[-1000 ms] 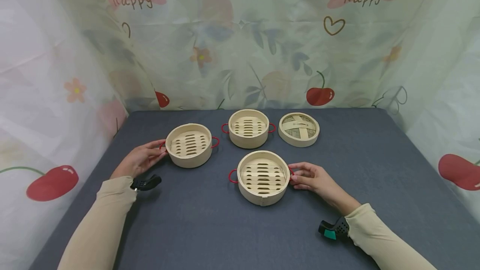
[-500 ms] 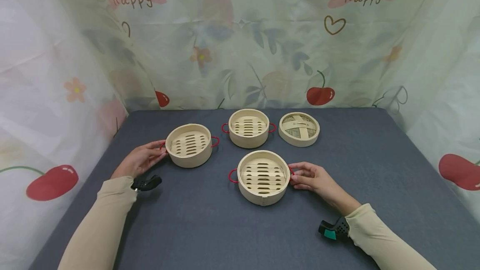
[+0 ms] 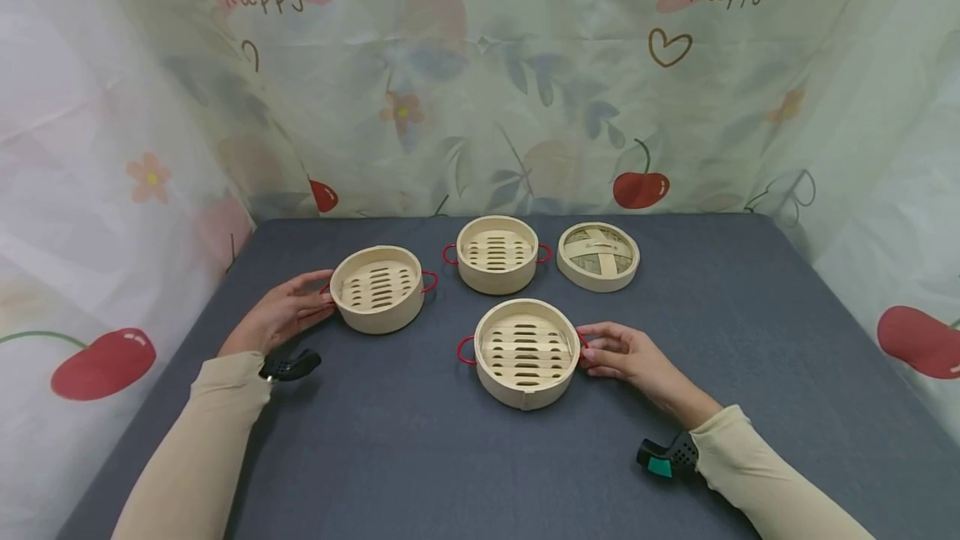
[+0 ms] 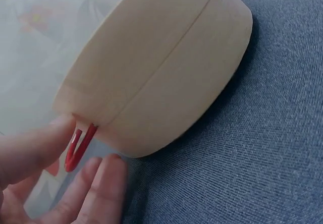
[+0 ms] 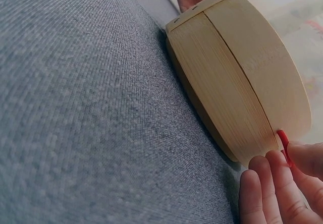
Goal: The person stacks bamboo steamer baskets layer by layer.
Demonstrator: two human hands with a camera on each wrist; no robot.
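A round bamboo steamer basket (image 3: 386, 317) with red handles rests on the dark cloth at the left. My left hand (image 3: 281, 311) is at its left handle (image 4: 81, 148); in the left wrist view the handle shows between thumb and parted fingers, the thumb tip right at the basket's wall. A second steamer basket (image 3: 525, 397) lies nearer me, in the middle. My right hand (image 3: 633, 361) pinches its right handle (image 5: 284, 146) between thumb and fingers, the other fingertips beside the wall. Slats with slots form the floor of both baskets.
Behind them stand a third steamer basket (image 3: 498, 280) with red handles and, to its right, a woven bamboo lid (image 3: 597, 277). The dark blue cloth (image 3: 420, 473) covers the table. Printed curtains (image 3: 480, 107) hang behind it and along both sides.
The fingers of my left hand have loosened and spread slightly at the left basket's handle. My right hand and all the baskets stay in place.
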